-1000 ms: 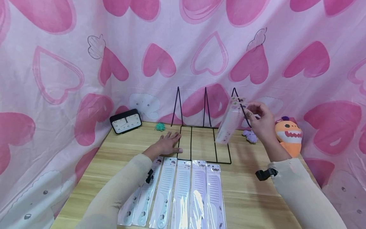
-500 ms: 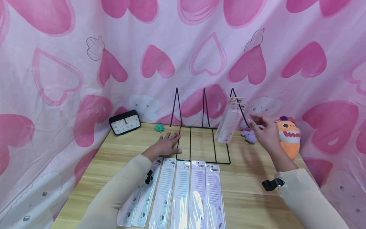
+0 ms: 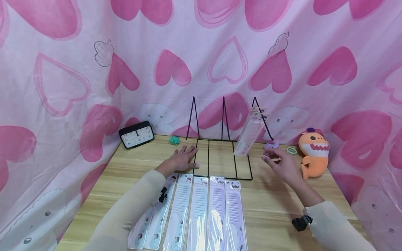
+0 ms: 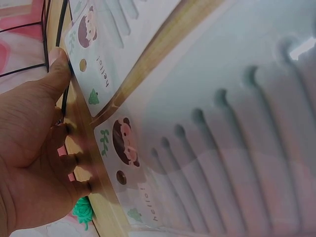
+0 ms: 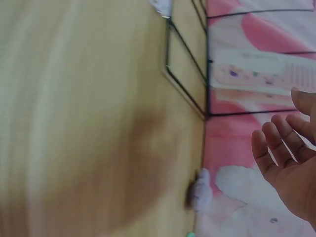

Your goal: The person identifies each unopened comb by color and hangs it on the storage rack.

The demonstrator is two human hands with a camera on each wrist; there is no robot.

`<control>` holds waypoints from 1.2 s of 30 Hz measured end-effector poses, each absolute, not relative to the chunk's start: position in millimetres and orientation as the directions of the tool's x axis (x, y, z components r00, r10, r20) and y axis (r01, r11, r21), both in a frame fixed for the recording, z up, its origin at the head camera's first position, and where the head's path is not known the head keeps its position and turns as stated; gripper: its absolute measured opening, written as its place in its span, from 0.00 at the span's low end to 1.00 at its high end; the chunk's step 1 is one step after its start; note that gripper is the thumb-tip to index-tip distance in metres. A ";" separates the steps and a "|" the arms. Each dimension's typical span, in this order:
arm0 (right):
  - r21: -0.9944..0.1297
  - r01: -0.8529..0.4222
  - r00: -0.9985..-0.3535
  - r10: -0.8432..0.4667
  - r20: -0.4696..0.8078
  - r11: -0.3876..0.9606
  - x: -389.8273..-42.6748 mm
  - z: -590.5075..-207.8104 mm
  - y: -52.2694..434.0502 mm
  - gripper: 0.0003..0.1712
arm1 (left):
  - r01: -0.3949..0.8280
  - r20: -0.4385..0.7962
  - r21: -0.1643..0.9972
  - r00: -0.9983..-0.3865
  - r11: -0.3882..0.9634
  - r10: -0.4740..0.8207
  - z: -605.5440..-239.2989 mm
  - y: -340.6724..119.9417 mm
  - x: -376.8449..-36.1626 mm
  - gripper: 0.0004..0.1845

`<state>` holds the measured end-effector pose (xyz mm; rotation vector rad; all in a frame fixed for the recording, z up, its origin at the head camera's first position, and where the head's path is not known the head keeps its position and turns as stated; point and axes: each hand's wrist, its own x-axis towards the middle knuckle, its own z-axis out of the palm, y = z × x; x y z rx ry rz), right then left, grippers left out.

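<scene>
A black wire rack [image 3: 208, 158] stands at the back of the wooden table [image 3: 276, 209]. One packaged comb [image 3: 250, 134] leans on the rack's rightmost upright, and it shows blurred in the right wrist view as the comb [image 5: 266, 76]. My left hand [image 3: 183, 159] lies flat on the table, fingers straight, pressing against the rack's left edge; the left wrist view shows the thumb [image 4: 58, 69] by the wire. My right hand [image 3: 279, 164] hovers empty with relaxed fingers just right of the rack. Several packaged combs [image 3: 201, 209] lie side by side near me.
A black clock [image 3: 136, 134] sits at the back left beside a green hair tie [image 3: 174, 140]. An orange plush toy [image 3: 314, 150], a small purple plush [image 3: 271, 145] and a green ring [image 3: 291, 150] sit at the back right. Heart-print cloth [image 3: 201, 62] walls in the table.
My right hand let go of the packaged comb, which now leans on the rack's right upright, and drew back down toward me. The left hand stayed in place.
</scene>
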<state>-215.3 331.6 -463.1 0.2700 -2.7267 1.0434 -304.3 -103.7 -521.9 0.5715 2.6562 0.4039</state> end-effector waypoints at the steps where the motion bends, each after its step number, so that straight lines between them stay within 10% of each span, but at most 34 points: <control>1: -0.631 -0.257 -0.959 -0.113 0.260 0.732 -214.2 -467.2 329.6 0.20 | 0.330 -0.315 0.353 -0.839 0.875 0.443 -521.7 -104.0 -304.8 0.51; 36: -0.599 -0.346 -0.903 -0.429 0.004 0.722 -183.4 -530.5 264.6 0.23 | 0.352 -0.306 0.367 -0.828 0.861 0.469 -538.4 -109.6 -314.8 0.55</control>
